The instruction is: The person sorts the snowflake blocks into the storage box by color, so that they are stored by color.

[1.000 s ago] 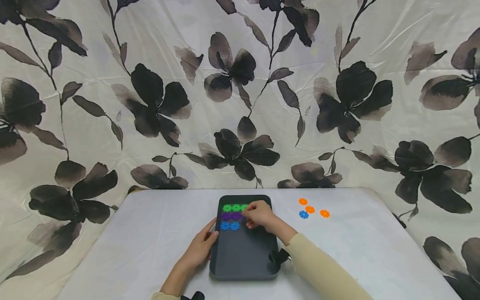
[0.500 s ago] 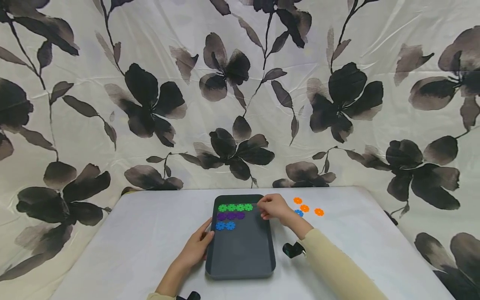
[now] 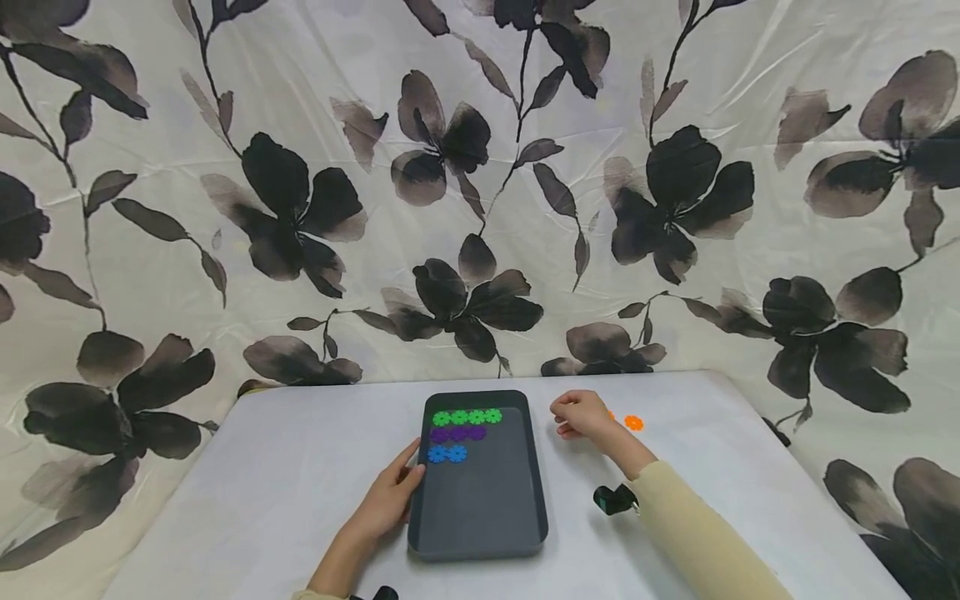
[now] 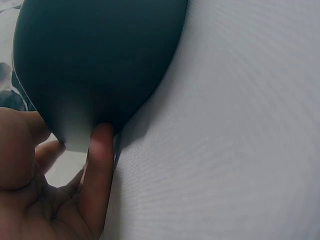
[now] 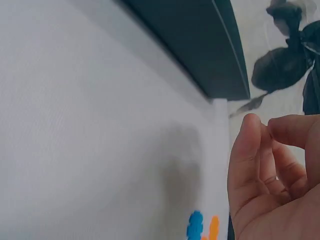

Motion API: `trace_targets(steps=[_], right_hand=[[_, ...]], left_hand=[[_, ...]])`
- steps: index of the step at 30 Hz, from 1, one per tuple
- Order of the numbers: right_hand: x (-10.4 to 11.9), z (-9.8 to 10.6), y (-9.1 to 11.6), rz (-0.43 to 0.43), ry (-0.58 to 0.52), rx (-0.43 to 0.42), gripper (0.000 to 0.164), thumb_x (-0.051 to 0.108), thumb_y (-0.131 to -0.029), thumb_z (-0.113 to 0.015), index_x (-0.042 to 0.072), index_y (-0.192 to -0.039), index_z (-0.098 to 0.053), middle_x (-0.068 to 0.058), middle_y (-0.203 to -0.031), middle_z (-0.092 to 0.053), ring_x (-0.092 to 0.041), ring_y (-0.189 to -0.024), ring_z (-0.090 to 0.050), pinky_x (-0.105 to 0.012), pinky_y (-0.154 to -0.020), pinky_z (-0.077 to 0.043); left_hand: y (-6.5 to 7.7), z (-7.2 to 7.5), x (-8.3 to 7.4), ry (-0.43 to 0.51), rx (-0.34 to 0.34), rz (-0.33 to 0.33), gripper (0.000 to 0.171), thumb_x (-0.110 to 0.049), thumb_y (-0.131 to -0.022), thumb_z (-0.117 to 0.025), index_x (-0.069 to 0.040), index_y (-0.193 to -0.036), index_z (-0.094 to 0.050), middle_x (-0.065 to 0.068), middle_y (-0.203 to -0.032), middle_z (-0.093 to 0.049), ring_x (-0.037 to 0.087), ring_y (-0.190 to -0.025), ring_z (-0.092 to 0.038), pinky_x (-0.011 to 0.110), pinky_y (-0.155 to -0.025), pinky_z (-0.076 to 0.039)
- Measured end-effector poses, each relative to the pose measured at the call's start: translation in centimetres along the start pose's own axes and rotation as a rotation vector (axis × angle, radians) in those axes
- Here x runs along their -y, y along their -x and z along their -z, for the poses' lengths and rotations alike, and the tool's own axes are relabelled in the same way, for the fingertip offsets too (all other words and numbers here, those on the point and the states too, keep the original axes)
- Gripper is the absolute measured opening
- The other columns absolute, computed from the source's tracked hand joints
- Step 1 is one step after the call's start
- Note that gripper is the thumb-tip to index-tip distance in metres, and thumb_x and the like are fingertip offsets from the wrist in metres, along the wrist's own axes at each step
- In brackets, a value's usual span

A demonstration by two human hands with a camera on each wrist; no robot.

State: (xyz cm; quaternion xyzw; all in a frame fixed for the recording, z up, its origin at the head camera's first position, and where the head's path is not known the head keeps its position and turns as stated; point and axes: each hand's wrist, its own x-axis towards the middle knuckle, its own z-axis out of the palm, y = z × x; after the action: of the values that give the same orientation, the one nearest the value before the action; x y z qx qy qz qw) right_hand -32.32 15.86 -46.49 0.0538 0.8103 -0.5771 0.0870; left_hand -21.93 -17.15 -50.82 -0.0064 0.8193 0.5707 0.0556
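Observation:
On the table lies a dark grey tray (image 3: pixel 480 512) with rows of flat, notched plastic discs at its far end. Several green discs (image 3: pixel 467 417) form the top row, with three purple discs (image 3: pixel 458 433) below and two blue discs (image 3: pixel 447 454) under those. My left hand (image 3: pixel 386 498) grips the tray's left side, thumb at the rim. My right hand (image 3: pixel 585 414) is right of the tray, fingers loosely curled, nothing between thumb and forefinger. In the right wrist view a loose blue disc (image 5: pixel 195 226) and an orange disc (image 5: pixel 214 228) lie below this hand.
Another loose orange disc (image 3: pixel 633 423) lies right of the right hand, which hides most of the others from the head view. White cloth covers the table (image 3: pixel 247 467). A floral curtain (image 3: pixel 450 208) hangs behind its far edge.
My right hand has moved right, off the tray toward the loose discs, uncovering the third purple disc and the end of the green row. The left hand still holds the tray.

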Motion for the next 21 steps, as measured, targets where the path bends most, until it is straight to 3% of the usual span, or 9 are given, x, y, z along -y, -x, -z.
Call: trace_targets(steps=[5,11,21], right_hand=[[-1.2,1.5,-0.1,-0.003,0.029,-0.047,0.018,0.012,-0.092,-0.061,-0.002,-0.102,-0.066,-0.01,-0.081,-0.062,-0.015,-0.058,-0.06,-0.026,-0.056,-0.054],[-3.0,2.8,-0.5,-0.041,0.051,-0.138,0.016,0.013,-0.091,-0.063,0.0,-0.1,-0.066,-0.008,-0.079,-0.061,-0.014,-0.056,-0.056,-0.026,-0.053,-0.053],[-4.8,4.2,-1.2,-0.053,0.142,-0.183,0.022,0.016,-0.088,-0.067,0.002,-0.106,-0.066,-0.009,-0.079,-0.061,-0.014,-0.052,-0.055,-0.026,-0.048,-0.05]], left_hand=[[-0.3,-0.3,-0.1,-0.013,-0.005,0.033,0.052,-0.027,-0.103,-0.049,-0.022,-0.153,-0.033,0.014,-0.11,-0.053,0.023,-0.078,-0.049,0.033,-0.052,-0.048],[-0.7,-0.3,-0.1,-0.013,0.02,0.032,0.053,-0.03,-0.103,-0.049,-0.023,-0.153,-0.033,0.013,-0.108,-0.053,0.021,-0.071,-0.047,0.032,-0.052,-0.048],[-0.4,0.1,0.1,0.015,0.022,0.029,0.053,-0.028,-0.103,-0.049,-0.023,-0.153,-0.033,0.013,-0.106,-0.052,0.021,-0.071,-0.047,0.032,-0.051,-0.048]])
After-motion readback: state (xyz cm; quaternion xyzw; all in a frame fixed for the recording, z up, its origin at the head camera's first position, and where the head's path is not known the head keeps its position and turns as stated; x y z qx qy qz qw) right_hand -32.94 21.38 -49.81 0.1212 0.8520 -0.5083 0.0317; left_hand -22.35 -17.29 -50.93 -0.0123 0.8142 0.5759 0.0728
